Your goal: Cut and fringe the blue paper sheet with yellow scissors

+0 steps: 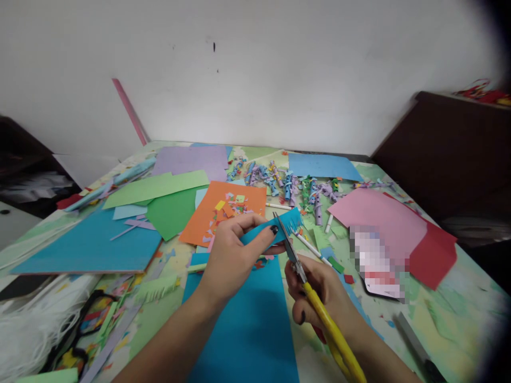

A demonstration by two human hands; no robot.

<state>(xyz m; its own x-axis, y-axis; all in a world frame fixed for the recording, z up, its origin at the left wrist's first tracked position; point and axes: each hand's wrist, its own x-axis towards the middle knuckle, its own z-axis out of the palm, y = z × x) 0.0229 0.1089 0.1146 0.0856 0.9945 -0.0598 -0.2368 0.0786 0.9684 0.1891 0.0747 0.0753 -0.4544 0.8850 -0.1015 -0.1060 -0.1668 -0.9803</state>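
Note:
My left hand (235, 252) pinches a narrow blue paper strip (289, 221) whose far edge is cut into a fringe. My right hand (323, 290) grips yellow-handled scissors (315, 300), and their blades reach up into the strip's edge just right of my left thumb. Both hands hover above a large blue paper sheet (251, 324) lying on the table in front of me.
An orange sheet (207, 213) strewn with paper scraps lies behind my hands. Green (159, 186), purple (191, 159), blue (91, 244), pink (379, 215) and red (433, 255) sheets cover the table. Several rolled paper curls (291, 186) and white markers (313, 247) sit at the back. A phone (379, 266) lies right.

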